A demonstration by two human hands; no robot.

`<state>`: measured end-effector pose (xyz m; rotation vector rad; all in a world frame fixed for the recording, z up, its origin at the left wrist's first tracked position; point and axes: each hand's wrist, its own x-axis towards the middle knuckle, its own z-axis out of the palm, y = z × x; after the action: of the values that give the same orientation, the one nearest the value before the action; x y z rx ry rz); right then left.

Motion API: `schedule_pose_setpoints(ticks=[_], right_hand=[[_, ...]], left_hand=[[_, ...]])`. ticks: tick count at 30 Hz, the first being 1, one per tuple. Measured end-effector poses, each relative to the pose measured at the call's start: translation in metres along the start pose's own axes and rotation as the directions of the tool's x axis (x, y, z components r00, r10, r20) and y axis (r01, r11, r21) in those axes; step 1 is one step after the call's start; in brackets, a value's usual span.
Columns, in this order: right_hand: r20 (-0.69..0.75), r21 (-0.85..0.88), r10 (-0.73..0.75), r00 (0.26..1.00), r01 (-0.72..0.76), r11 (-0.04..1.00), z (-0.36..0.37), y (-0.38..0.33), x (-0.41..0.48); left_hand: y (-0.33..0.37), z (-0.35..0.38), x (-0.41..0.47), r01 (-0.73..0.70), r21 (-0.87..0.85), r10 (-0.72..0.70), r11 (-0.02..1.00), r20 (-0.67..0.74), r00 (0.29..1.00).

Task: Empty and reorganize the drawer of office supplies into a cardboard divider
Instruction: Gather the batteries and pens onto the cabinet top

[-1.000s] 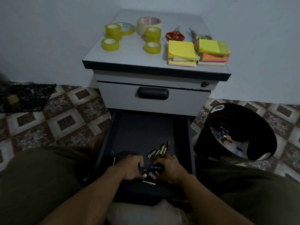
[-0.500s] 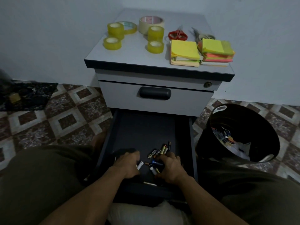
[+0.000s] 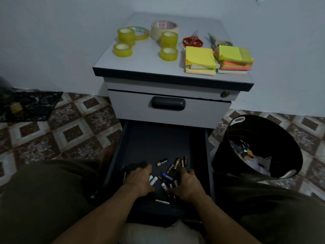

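Scattered loose over the near half of the dark open bottom drawer (image 3: 158, 141): small cylindrical metal-cased batteries (image 3: 176, 163), black, gold, white and blue. Probably light, hard and slick, quick to roll on the drawer floor; best raked into a heap and scooped, or pinched across the barrel. Reaching into the drawer's near end, palms down: left hand (image 3: 140, 180) and right hand (image 3: 188, 185), flanking the batteries, fingers curved. Cannot tell whether gripping anything or merely cupping.
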<state>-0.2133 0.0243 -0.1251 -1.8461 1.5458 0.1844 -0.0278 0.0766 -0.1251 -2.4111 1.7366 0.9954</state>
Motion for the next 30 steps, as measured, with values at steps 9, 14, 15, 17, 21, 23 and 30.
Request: schedule_pose_setpoints(ticks=[9, 14, 15, 17, 21, 23, 30], right_hand=[[-0.037, 0.077, -0.017, 0.999, 0.019, 0.997, -0.001, -0.0044, 0.002], [-0.002, 0.091, -0.012, 1.0, 0.012, 0.996, 0.001, -0.0085, -0.0014], [0.004, 0.098, -0.02, 1.0, 0.02, 0.995, 0.001, -0.0087, -0.0018], [0.009, 0.109, -0.055, 0.998, 0.054, 0.993, 0.0015, -0.006, -0.0013], [-0.014, 0.102, -0.064, 0.998, 0.065, 0.993, 0.0001, -0.005, -0.0012], [-0.013, 0.089, -0.055, 0.998, 0.056, 0.994, 0.0007, -0.0045, -0.0001], [-0.016, 0.092, -0.067, 0.998, 0.068, 0.993, 0.0017, -0.0083, 0.0006]], left_hand=[[0.0027, -0.0031, 0.0005, 0.077, -0.111, -0.078, 0.991, -0.007, 0.997], [0.0039, -0.0004, 0.0049, 0.101, -0.118, -0.099, 0.988, 0.023, 0.995], [0.0041, -0.0002, 0.0053, 0.105, -0.127, -0.102, 0.986, 0.032, 0.994], [0.0033, -0.0002, 0.0064, 0.109, -0.148, -0.104, 0.983, 0.042, 0.994], [0.0022, 0.0009, 0.0059, 0.091, -0.163, -0.086, 0.982, 0.038, 0.996], [0.0018, 0.0015, 0.0054, 0.079, -0.18, -0.075, 0.981, 0.026, 0.997], [0.0039, 0.0018, 0.0079, 0.075, -0.279, -0.068, 0.957, 0.033, 0.997]])
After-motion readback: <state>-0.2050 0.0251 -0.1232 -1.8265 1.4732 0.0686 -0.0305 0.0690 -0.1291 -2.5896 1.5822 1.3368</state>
